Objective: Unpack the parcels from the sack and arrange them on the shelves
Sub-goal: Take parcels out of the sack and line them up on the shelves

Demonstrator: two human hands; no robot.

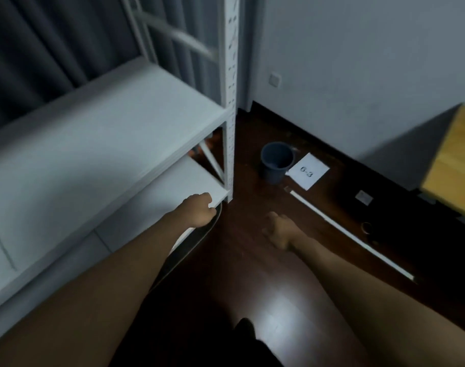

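The white shelving unit [107, 133] fills the left side; its middle board and its lower board [178, 186] hold no parcels. My left hand [199, 210] is at the lower board's front corner, fingers curled round the dark curved rim of what looks like the sack [199, 242], which runs down along my forearm. Most of the sack is hidden under my arm. My right hand [279, 231] hangs over the dark floor with loose fingers and holds nothing. No parcel is in view.
The shelf's perforated upright [231, 102] stands just beyond my left hand. On the floor to the right are a grey bucket [276, 162], a white sheet marked 6-3 [308, 172], a long white rod [353, 237] and a tape roll [366, 227]. A wooden table [453, 168] is at far right.
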